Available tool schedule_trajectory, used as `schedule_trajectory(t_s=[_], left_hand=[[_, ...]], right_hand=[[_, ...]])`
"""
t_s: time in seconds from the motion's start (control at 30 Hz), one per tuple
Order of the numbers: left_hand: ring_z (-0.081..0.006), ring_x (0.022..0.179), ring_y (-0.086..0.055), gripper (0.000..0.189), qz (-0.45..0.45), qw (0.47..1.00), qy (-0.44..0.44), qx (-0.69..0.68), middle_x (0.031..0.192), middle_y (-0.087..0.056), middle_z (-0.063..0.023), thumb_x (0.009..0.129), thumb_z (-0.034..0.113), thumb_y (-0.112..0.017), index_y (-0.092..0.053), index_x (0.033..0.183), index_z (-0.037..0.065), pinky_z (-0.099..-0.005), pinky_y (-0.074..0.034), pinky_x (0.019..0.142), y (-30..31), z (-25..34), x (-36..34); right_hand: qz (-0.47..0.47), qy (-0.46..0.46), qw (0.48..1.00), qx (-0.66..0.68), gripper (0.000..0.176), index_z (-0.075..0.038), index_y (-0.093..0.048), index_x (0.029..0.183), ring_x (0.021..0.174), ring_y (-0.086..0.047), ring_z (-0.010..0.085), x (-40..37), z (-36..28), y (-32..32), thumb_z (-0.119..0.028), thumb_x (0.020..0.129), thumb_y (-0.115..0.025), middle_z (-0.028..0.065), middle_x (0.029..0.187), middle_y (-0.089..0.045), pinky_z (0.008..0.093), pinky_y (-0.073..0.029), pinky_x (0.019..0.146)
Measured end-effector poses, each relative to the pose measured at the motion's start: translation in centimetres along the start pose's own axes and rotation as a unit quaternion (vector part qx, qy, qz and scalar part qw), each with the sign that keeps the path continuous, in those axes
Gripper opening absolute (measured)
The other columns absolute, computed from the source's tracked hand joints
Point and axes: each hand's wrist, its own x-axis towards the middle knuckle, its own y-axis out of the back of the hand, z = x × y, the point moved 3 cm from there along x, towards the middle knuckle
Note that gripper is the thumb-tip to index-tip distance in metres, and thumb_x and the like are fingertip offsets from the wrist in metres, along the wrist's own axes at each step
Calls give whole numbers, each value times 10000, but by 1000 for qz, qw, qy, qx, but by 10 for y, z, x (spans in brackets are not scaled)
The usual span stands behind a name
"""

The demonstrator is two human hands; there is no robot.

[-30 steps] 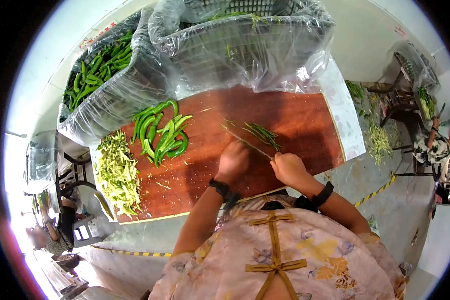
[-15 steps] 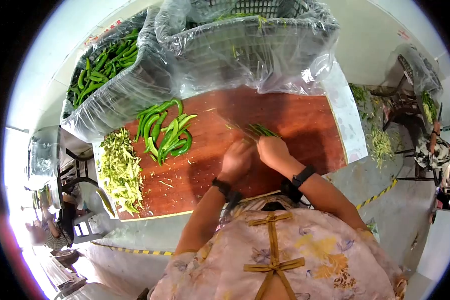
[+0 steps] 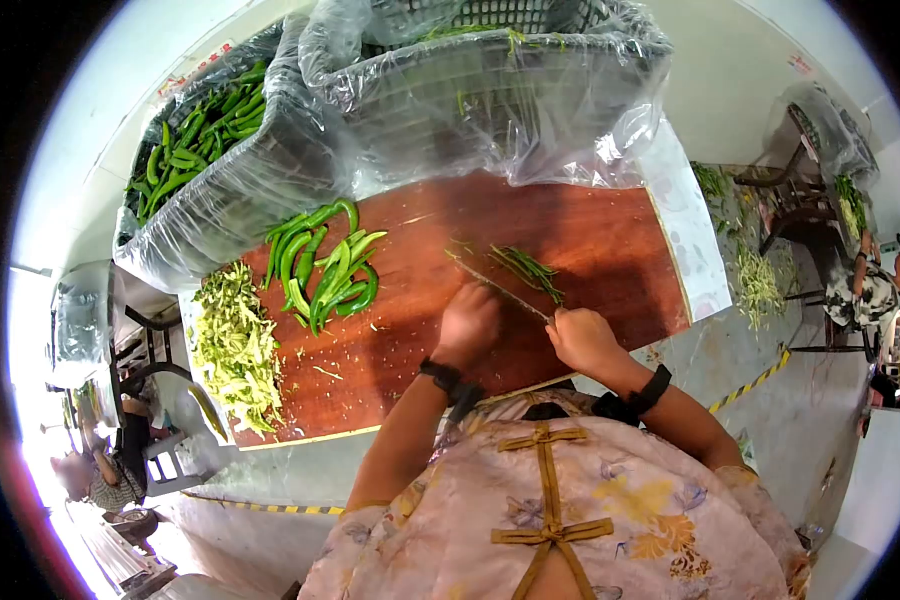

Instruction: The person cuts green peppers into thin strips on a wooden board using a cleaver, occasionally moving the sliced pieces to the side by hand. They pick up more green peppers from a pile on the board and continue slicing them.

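My right hand (image 3: pixel 584 340) is closed round the handle end of a knife (image 3: pixel 505 290), whose thin blade slants up and left over the red-brown board (image 3: pixel 420 350). Close to the blade's left side, my left hand (image 3: pixel 470 318) is curled and a little blurred; whatever its fingers hold is hidden. Just beyond the knife lies a small bunch of thin green pepper strips (image 3: pixel 528 272). Farther left on the board, several whole green chili peppers (image 3: pixel 325 265) form a loose pile. Pale green cut pieces (image 3: pixel 235 350) are heaped at the board's left end.
A plastic-lined crate (image 3: pixel 500 100) stands behind the board, and another lined crate (image 3: pixel 240 150) at back left holds many green peppers (image 3: pixel 195 145). Other people sit at the far left (image 3: pixel 115 475) and far right (image 3: pixel 875 280). Green scraps (image 3: pixel 758 285) lie off to the right.
My right hand has moved right and down with the knife, away from my left hand. The blade and the green strips now show more clearly.
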Motion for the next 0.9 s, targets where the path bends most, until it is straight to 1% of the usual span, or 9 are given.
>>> schedule_trajectory(t_s=[0.13,0.2,0.23,0.3,0.4,0.5,0.63,0.83,0.9], left_hand=[[-296,775,-514,63,-8,1000,4,14,796,-517,-102,626,48,-547,-522,684,48,-391,-457,663,2,0,-2],[-304,899,-542,216,-63,997,34,18,923,-577,-104,622,14,-573,-610,832,47,-373,-486,750,0,-3,-4],[-304,899,-542,216,-63,997,36,17,923,-577,-104,622,14,-573,-610,832,47,-373,-486,750,1,-2,-2],[-294,817,-532,120,-9,1000,-3,12,867,-556,-99,629,48,-552,-574,746,48,-377,-470,694,5,3,3],[-296,846,-534,152,2,1000,3,-10,898,-567,-99,640,54,-553,-593,787,48,-392,-469,721,1,0,-3],[-301,871,-530,182,15,1000,-14,23,919,-568,-98,639,59,-560,-603,815,55,-415,-455,750,-2,-4,-3],[-313,927,-536,246,-12,998,8,63,945,-561,-99,624,54,-604,-620,869,75,-421,-459,772,5,1,-1],[-318,931,-537,221,-8,999,20,45,911,-565,-111,611,41,-587,-605,831,40,-405,-456,763,2,-1,-5],[-317,917,-538,202,-28,998,34,41,897,-568,-113,609,33,-575,-594,810,21,-407,-458,758,1,-1,-5]], right_hand=[[-19,3,1000,-5,211,29,-558,733,635,-579,399,4,-1,-5,-168,810,-547,235,641,-570,474,-472,583],[-27,5,999,-18,209,29,-559,734,632,-581,397,11,-4,-8,-165,811,-545,237,641,-571,474,-475,578],[-36,1,999,-15,216,33,-562,736,627,-581,398,17,-7,-11,-167,815,-541,236,645,-573,474,-477,571],[-45,-2,999,-13,223,36,-564,738,621,-582,398,31,-13,-15,-170,819,-537,235,649,-575,473,-479,565],[26,32,999,1,250,39,-576,745,618,-581,397,57,-24,-20,-186,840,-517,229,677,-583,470,-478,563],[23,22,999,11,244,37,-575,751,625,-580,398,63,-20,-17,-184,841,-521,231,672,-581,473,-470,562],[61,10,998,20,243,37,-570,750,631,-577,401,42,-8,-8,-186,838,-532,230,664,-580,477,-464,571],[19,14,999,24,230,27,-548,715,635,-572,410,5,-4,0,-183,809,-559,236,649,-574,481,-463,587],[15,14,1000,21,232,28,-547,713,637,-572,411,4,-2,-1,-183,809,-559,238,649,-574,481,-464,588]])
